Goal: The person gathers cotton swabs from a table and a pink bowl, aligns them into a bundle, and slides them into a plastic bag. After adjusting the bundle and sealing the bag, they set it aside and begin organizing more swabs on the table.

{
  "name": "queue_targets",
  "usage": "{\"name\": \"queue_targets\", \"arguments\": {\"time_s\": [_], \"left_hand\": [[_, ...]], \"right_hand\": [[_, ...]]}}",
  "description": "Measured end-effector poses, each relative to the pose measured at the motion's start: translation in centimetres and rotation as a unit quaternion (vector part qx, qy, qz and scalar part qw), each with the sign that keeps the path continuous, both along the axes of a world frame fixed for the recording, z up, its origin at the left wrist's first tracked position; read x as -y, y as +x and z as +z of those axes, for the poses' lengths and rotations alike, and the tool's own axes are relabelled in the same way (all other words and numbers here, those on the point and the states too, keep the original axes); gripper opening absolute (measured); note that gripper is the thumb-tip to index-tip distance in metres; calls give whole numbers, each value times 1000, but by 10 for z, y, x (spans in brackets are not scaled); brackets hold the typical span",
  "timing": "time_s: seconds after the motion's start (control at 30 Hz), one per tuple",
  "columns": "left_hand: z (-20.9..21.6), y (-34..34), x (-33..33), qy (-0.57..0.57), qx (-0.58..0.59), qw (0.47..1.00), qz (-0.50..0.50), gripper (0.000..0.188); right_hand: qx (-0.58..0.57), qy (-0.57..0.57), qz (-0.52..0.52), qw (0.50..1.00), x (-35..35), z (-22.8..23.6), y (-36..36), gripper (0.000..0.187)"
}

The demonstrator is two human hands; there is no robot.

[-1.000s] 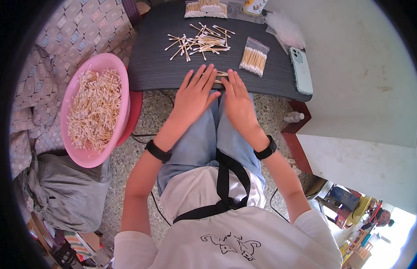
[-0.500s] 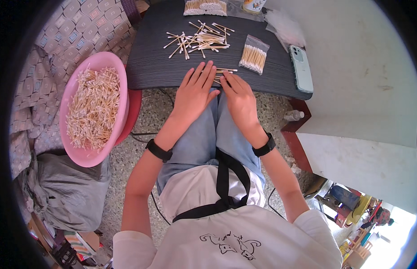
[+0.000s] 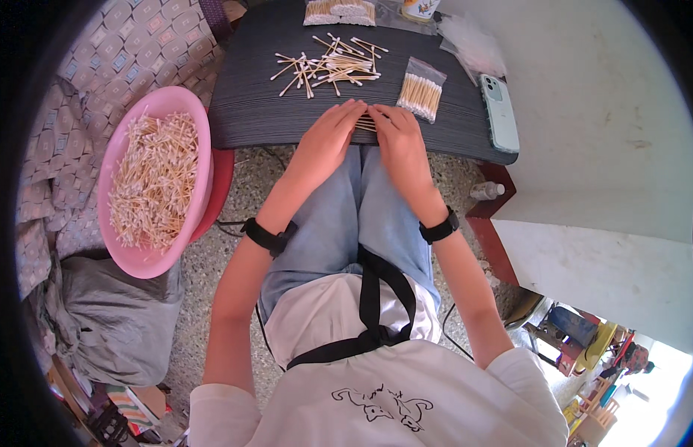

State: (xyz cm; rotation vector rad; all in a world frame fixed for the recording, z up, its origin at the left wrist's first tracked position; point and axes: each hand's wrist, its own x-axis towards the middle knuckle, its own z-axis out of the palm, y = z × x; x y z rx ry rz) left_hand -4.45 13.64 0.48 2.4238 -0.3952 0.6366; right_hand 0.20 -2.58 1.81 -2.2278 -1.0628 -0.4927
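Note:
A few cotton swabs (image 3: 366,123) lie side by side at the table's near edge, between my two hands. My left hand (image 3: 326,146) has its fingers together and bent in at the left ends of these swabs. From the other side, my right hand (image 3: 403,149) closes in with curved fingers, and the fingertips of both hands almost meet. Most of the swab tips are hidden under the fingers. Beyond the hands spreads a loose pile of cotton swabs (image 3: 339,65). To its right rests a clear bag (image 3: 420,91) filled with aligned swabs.
The dark table (image 3: 250,112) also bears more packed swab bags (image 3: 339,12), a cup (image 3: 420,9), clear plastic bags (image 3: 473,43) and a phone (image 3: 500,112). At left, a pink basin (image 3: 205,175) full of swabs sits on a red stool (image 3: 222,186). A wall (image 3: 585,119) stands at right.
My left hand has gone from flat, spread fingers to bent ones held together. Both hands have drawn closer around the few swabs, covering more of their ends.

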Motion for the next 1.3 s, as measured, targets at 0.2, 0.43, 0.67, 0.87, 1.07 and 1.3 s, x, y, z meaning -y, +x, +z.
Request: {"name": "queue_targets", "arguments": {"time_s": [0.2,0.43,0.67,0.87,1.07,1.3], "left_hand": [[3,8,-4,-165,-55,985,-19,36],[9,-1,-18,-230,-81,970,5,36],[11,2,-11,-266,-99,959,-15,33],[12,6,-3,-246,-83,966,-17,31],[11,-2,-13,-234,-83,969,0,31],[10,-2,-15,-238,-85,967,5,31]], "right_hand": [[-37,72,7,997,-5,-6,8,34],[-234,159,103,954,0,86,-47,26],[-116,112,399,903,32,217,-133,8],[-107,-101,245,958,63,289,-160,13],[1,-101,194,976,82,283,-158,23],[29,-147,117,982,97,282,-164,33]]}}
